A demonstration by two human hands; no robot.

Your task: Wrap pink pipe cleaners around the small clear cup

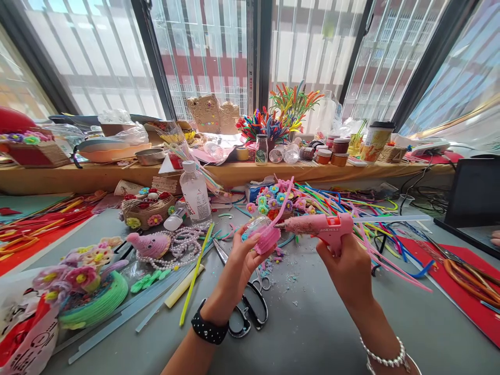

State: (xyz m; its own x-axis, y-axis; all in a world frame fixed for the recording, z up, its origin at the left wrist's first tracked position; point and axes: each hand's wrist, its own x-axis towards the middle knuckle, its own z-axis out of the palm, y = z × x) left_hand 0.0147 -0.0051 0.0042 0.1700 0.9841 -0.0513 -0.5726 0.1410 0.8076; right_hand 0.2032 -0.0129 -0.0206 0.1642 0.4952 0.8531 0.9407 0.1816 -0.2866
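My left hand [244, 260] is closed around a small clear plastic container wrapped in pink pipe cleaner [269, 240]. A loose end of the pink pipe cleaner sticks up from it. In my right hand [347, 271] is a pink hot glue gun [318, 225], gripped by its handle, with a clear glue stick [394, 219] reaching out of its back. The gun's nozzle points left and is right by the pink wrapping; whether it touches I cannot tell. Black-handled scissors [255, 307] lie below my left hand, next to a smaller pair of scissors [262, 280].
Pipe-cleaner flowers [279, 198] and many loose pipe cleaners [344, 195] lie behind my hands. To the left are a plastic bottle [195, 192], bead strings [187, 247], glue sticks [113, 325] and a green flower pot [97, 302]. Pliers [469, 276] rest on red sheets at right.
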